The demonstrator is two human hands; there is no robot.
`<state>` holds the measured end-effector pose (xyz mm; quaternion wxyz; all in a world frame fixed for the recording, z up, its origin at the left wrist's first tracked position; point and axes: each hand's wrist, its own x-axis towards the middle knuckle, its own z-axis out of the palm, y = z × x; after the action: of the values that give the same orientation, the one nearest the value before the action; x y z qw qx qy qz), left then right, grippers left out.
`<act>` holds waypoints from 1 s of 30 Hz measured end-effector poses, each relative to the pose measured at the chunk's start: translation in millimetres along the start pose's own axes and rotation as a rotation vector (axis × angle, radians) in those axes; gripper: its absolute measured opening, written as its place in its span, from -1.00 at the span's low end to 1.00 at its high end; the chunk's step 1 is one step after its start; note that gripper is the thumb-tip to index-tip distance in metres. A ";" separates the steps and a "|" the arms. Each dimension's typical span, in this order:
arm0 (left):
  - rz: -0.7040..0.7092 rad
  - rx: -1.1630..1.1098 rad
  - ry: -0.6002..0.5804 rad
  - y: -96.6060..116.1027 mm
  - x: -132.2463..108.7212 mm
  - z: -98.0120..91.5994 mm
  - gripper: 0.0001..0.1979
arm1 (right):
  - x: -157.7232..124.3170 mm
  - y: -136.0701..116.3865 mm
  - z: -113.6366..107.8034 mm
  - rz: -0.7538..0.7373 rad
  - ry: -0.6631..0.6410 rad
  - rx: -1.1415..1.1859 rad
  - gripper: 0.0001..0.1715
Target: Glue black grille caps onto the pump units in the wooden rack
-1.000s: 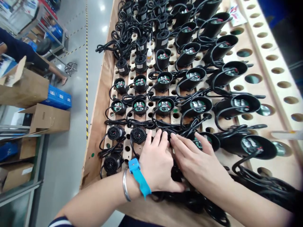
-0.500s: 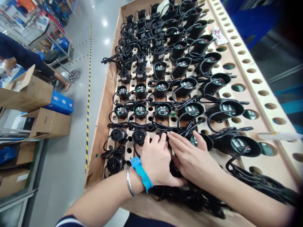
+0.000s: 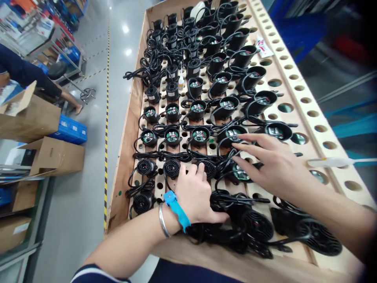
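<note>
Rows of black round housings with coiled black cables stand in a wooden tray. My left hand lies low over the near rows, fingers bent downward and thumb stretched apart; what is under the palm is hidden. Beside its fingertips is a housing with a slotted grille cover. Fingers spread, my right hand hovers over an uncovered housing showing a green circuit board; I cannot tell whether it touches. A similar open housing sits by its upper fingertips. Two larger grille-covered housings lie nearer me.
On the tray's right side lie a white-tipped bottle and a small printed packet. Another small bottle stands among the housings. Cardboard boxes are on shelving at left. A person's leg shows farther back.
My right hand has moved away from my left, up and rightward, and its fingers have spread. My left hand has stayed nearly in place. Grille-covered housings now show at the lower right.
</note>
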<state>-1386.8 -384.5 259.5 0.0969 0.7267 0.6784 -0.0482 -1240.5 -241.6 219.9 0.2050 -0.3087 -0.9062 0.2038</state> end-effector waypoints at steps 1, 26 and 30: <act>0.002 0.011 0.005 0.5 -0.1 1.0 -0.07 | 6.8 0.6 0.1 0.032 -0.094 0.026 -0.61; 0.162 -0.038 -0.080 11.2 2.0 15.8 -0.14 | 79.2 -2.7 40.5 0.271 -1.033 0.166 -0.41; 0.127 0.008 -0.097 5.5 3.3 14.4 0.02 | 80.4 -12.9 31.3 0.178 -0.901 0.136 -0.41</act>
<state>-1380.2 -384.6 245.2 0.1294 0.7653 0.6254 -0.0797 -1320.5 -206.8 219.9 -0.2076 -0.2518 -0.8596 0.3931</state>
